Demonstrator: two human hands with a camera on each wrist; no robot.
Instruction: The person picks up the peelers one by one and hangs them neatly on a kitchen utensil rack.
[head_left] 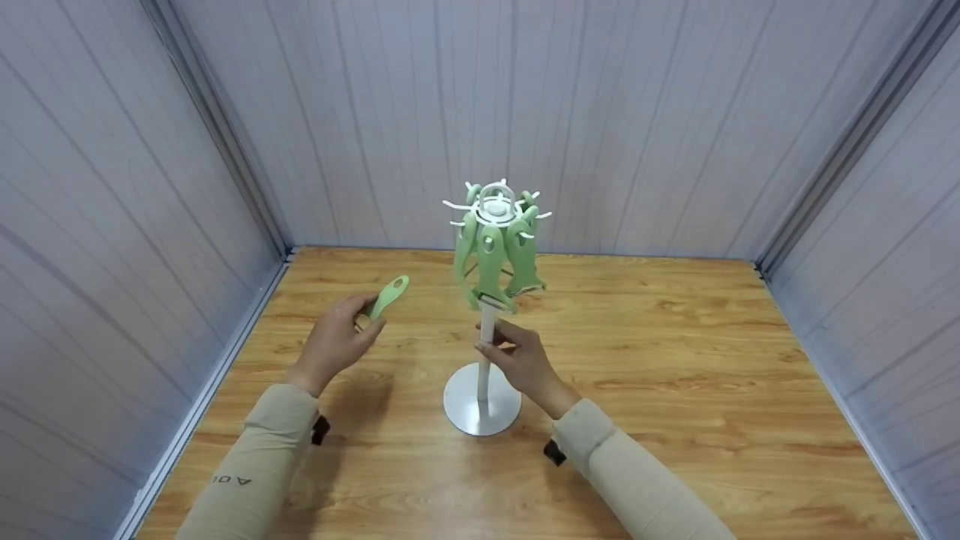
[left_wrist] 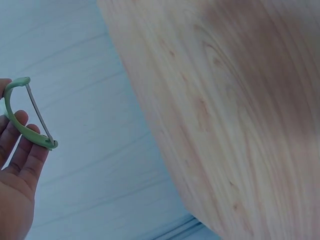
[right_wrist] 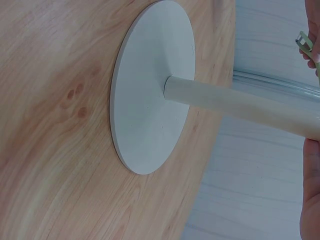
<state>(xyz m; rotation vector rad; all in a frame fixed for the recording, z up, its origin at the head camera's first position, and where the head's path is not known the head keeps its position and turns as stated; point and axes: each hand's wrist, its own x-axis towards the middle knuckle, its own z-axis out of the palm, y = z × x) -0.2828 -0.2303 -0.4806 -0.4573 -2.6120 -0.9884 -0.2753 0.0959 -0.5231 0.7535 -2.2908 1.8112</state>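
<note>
My left hand (head_left: 330, 343) holds a light green peeler (head_left: 386, 298) by its head, the handle with its oval hole pointing up and away. In the left wrist view, the peeler's curved frame (left_wrist: 31, 135) and thin metal blade (left_wrist: 39, 111) show between thumb and fingers. My right hand (head_left: 527, 365) grips the white pole (head_left: 484, 382) of an upright stand, below the hanging tools. Several matching green peelers (head_left: 491, 259) hang by their handle holes from the white hooks (head_left: 457, 205) round the stand's top, heads down.
The stand's round white base (right_wrist: 145, 120) sits flat on the wood-grain table (head_left: 675, 360). Pale panel walls (head_left: 600, 127) enclose the table at the back, left and right. A ring handle (head_left: 496, 189) crowns the stand, with hooks jutting out on all sides.
</note>
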